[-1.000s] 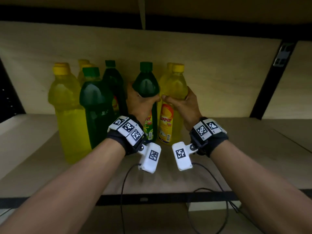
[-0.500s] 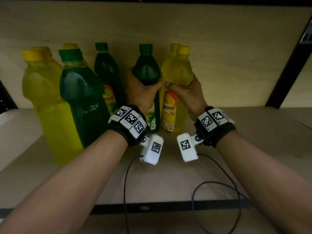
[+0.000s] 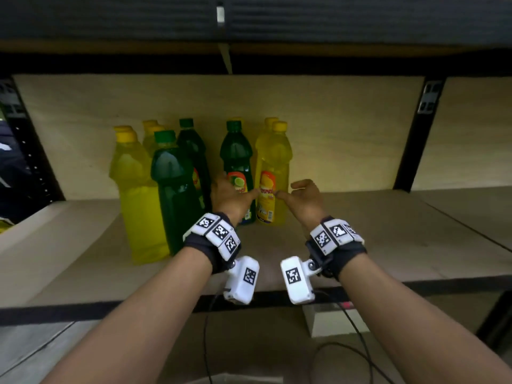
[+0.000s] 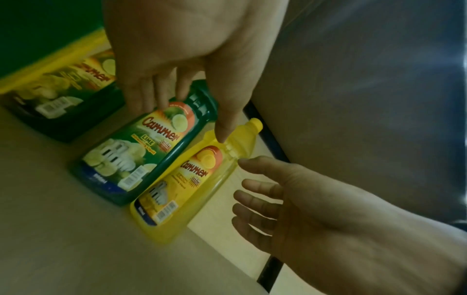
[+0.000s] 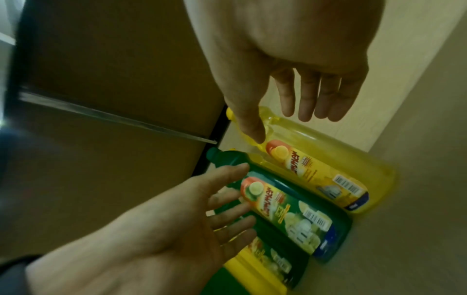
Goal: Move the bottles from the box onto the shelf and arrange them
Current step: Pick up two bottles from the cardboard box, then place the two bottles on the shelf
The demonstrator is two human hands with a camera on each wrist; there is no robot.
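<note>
**Shelf stock: two dish-liquid bottles set down, hands free**

Left hand [image 3: 230, 196] and right hand [image 3: 303, 199]: fingers loose, spread, gripping nothing. Beyond them, lime bottle [image 3: 237, 167] and lemon bottle [image 3: 273, 173] upright on the shelf [image 3: 360, 245], touching, labels forward, likely for tidy rows. Wrist views alone show the "Cammer" label; only the head view shows the rear rows.

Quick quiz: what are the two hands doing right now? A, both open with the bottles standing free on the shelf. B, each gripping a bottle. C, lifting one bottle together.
A: the left hand and right hand show spread fingers, holding nothing.
</note>
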